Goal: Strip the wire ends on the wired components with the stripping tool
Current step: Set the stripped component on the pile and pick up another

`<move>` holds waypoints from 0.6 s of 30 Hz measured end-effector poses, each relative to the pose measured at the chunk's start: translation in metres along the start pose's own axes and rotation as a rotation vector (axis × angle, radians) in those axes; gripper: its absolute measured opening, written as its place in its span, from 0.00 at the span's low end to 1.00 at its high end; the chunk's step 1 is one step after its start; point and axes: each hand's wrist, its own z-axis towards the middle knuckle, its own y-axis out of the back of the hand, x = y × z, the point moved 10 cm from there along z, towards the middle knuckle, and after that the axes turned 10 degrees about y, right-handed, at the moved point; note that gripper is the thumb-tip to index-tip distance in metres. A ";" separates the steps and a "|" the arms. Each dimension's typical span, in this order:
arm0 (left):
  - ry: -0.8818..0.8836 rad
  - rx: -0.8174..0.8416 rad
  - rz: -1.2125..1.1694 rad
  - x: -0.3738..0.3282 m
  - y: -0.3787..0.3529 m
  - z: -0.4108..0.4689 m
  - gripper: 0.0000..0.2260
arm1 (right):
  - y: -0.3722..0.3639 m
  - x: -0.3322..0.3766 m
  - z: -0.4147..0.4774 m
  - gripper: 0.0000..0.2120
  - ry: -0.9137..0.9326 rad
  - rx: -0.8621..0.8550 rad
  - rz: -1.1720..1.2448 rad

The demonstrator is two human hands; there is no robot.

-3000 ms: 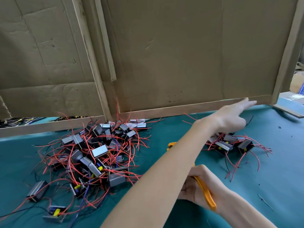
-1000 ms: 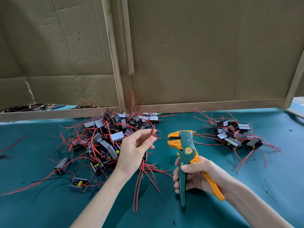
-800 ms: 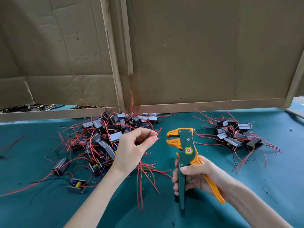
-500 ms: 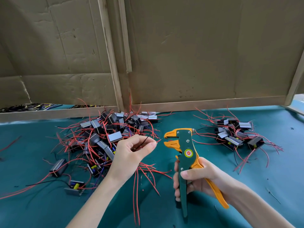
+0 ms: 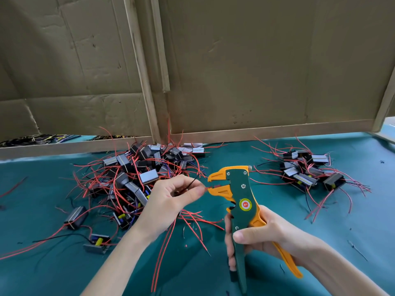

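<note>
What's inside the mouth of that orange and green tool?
A red wire end, pinched by the left hand, pokes into the stripping tool that the right hand grips. How deep it reaches is hidden.

Red wire end (image 5: 205,189) in L hand (image 5: 168,201) pinch, tip at mouth of stripper (image 5: 240,197); handles in R hand (image 5: 269,233).

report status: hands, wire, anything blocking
Left hand pinches a red wire, end at the stripping tool mouth. Right hand grips the tool, handles spread. Nothing between wire and mouth; big component pile left, small pile right.
</note>
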 end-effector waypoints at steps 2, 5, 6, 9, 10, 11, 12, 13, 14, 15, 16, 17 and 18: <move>0.002 0.024 -0.010 -0.001 -0.001 0.000 0.07 | -0.001 0.002 0.000 0.12 0.001 0.000 -0.005; -0.005 0.058 0.003 -0.003 -0.003 0.000 0.06 | -0.004 0.003 -0.001 0.09 -0.003 0.021 -0.009; -0.004 0.069 0.006 -0.003 -0.003 0.000 0.05 | -0.005 0.003 -0.001 0.09 -0.008 0.025 -0.013; 0.006 0.099 0.007 -0.002 -0.001 0.001 0.03 | -0.005 -0.001 -0.002 0.10 -0.036 -0.046 -0.018; 0.007 0.104 0.008 -0.001 0.000 0.001 0.03 | -0.004 -0.005 -0.002 0.12 -0.049 -0.106 -0.024; 0.012 0.104 0.014 0.001 0.000 0.002 0.02 | -0.002 -0.010 -0.002 0.13 -0.062 -0.178 -0.048; 0.023 0.098 0.026 0.004 0.000 0.003 0.02 | 0.000 -0.016 -0.003 0.14 -0.075 -0.253 -0.085; 0.032 0.088 0.045 0.008 -0.001 0.004 0.03 | 0.003 -0.021 -0.004 0.15 -0.086 -0.317 -0.115; 0.040 0.085 0.059 0.012 -0.003 0.005 0.05 | 0.004 -0.024 -0.004 0.16 -0.087 -0.353 -0.119; 0.050 0.090 0.055 0.015 -0.006 0.005 0.04 | 0.004 -0.025 -0.004 0.15 -0.082 -0.360 -0.086; 0.062 0.089 0.042 0.018 -0.008 0.006 0.03 | 0.000 -0.024 -0.002 0.14 -0.070 -0.340 -0.014; 0.066 0.074 0.033 0.019 -0.007 0.006 0.03 | -0.004 -0.021 0.001 0.12 -0.056 -0.310 0.091; 0.062 0.050 0.021 0.019 -0.005 0.007 0.05 | -0.007 -0.018 0.003 0.11 -0.042 -0.281 0.195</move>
